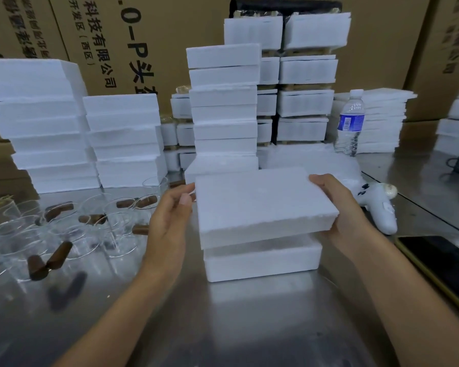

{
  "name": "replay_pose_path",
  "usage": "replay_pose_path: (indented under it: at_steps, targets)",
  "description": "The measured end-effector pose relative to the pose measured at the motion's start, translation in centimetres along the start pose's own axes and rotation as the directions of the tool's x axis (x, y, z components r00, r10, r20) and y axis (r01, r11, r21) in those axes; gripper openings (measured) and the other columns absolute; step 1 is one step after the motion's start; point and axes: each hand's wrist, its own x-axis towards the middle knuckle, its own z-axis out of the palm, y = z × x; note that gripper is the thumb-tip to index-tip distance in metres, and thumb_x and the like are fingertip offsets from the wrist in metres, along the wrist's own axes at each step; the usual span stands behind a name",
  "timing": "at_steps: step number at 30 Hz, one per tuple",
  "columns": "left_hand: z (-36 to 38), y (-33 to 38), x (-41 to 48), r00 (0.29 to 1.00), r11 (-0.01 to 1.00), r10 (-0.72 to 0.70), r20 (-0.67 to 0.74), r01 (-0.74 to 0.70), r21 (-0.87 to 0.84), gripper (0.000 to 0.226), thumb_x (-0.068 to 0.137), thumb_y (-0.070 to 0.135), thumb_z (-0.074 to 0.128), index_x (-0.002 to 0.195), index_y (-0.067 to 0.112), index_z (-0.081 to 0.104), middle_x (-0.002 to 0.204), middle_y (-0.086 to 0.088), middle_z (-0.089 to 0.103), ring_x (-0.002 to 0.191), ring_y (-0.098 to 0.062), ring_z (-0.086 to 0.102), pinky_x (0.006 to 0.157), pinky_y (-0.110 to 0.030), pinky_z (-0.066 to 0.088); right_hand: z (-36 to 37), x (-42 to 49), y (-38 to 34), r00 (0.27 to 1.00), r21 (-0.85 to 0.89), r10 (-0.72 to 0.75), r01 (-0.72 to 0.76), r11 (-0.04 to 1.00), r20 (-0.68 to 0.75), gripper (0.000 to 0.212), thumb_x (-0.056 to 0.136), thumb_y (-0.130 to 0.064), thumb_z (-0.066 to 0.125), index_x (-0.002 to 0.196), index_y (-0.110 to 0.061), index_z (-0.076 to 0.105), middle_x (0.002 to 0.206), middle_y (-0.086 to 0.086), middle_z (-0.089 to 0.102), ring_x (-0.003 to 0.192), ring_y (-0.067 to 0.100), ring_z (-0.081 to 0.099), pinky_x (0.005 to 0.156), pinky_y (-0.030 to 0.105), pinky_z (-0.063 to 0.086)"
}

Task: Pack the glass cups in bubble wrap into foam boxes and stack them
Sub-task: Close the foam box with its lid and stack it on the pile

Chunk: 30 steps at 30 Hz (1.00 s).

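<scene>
Two hands hold one foam lid (263,207) level, just above the foam box (263,263). The left hand (170,218) is at the lid's 9 o'clock edge, with its fingers curled against that edge, the thumb uppermost and the forearm running in from 7 o'clock. The right hand (339,215) grips the 3 o'clock edge, thumb laid on the lid's far top corner and fingers beneath, its forearm entering from 5 o'clock.

The lid sits slightly skewed over the box, with a gap showing between them (box contents hidden by the lid). The box rests on the metal table (249,327).

Glass cups (64,229) with brown handles lie loose at 9 o'clock of the box. Stacks of foam boxes (223,102) stand from 10 to 1 o'clock.

- **Water bottle** (350,123): 1 o'clock.
- **White controller** (379,207): 3 o'clock, just beyond the right hand.
- **Dark phone** (440,263): 4 o'clock.
</scene>
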Motion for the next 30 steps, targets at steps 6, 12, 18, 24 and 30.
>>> replay_pose_path:
  at_steps: [6,12,18,24,30]
  targets:
    - [0.1,-0.9,0.0,0.999,1.000,0.013,0.032,-0.012,-0.025,0.031,0.083,0.036,0.052,0.107,0.018,0.060,0.099,0.018,0.070,0.097,0.005,0.062,0.081,-0.009,0.046,0.2,-0.1,0.1,0.999,-0.045,-0.027,0.026,0.999,-0.021,0.018,0.085,-0.032,0.060,0.088,-0.015,0.067,0.088,0.005,0.069,0.087,0.025,0.064,0.086,0.036,0.048]
    - [-0.2,-1.4,0.5,0.995,0.997,-0.075,0.065,0.076,-0.013,0.025,0.089,0.033,0.049,0.110,0.025,0.060,0.097,0.024,0.067,0.097,0.010,0.059,0.085,-0.008,0.044,0.3,-0.5,1.1,1.000,-0.024,0.020,-0.020,1.000,0.006,0.030,0.082,-0.035,0.065,0.103,-0.013,0.069,0.108,0.011,0.070,0.111,0.033,0.061,0.105,0.047,0.040]
    - [-0.8,-1.5,0.5,0.984,0.996,-0.084,0.155,0.083,0.012,0.034,0.088,0.044,0.054,0.121,0.046,0.057,0.122,0.020,0.060,0.120,0.000,0.052,0.107,-0.032,0.038,0.2,-0.7,1.6,0.995,0.060,0.102,-0.102,0.993,0.007,0.022,0.073,-0.038,0.072,0.082,-0.018,0.078,0.094,0.006,0.074,0.090,0.028,0.070,0.080,0.040,0.055]
    - [-0.8,-1.6,0.3,0.972,0.991,-0.132,0.193,0.130,0.023,0.033,0.087,0.044,0.048,0.120,0.049,0.053,0.133,0.020,0.053,0.127,0.003,0.044,0.113,-0.031,0.031,0.2,-0.4,1.9,0.993,0.043,0.115,-0.115,0.992,-0.006,0.034,0.073,-0.038,0.072,0.098,-0.015,0.072,0.095,0.009,0.073,0.085,0.029,0.070,0.077,0.039,0.053]
    - [-0.9,-1.6,0.4,0.953,0.979,-0.200,0.229,0.201,0.016,0.037,0.080,0.054,0.044,0.117,0.054,0.049,0.109,0.042,0.045,0.094,0.040,0.036,0.073,0.011,0.029,0.1,-0.6,2.3,0.988,0.035,0.145,-0.147,0.989,0.046,0.036,0.065,-0.042,0.077,0.091,-0.017,0.076,0.095,0.009,0.073,0.081,0.030,0.070,0.070,0.040,0.055]
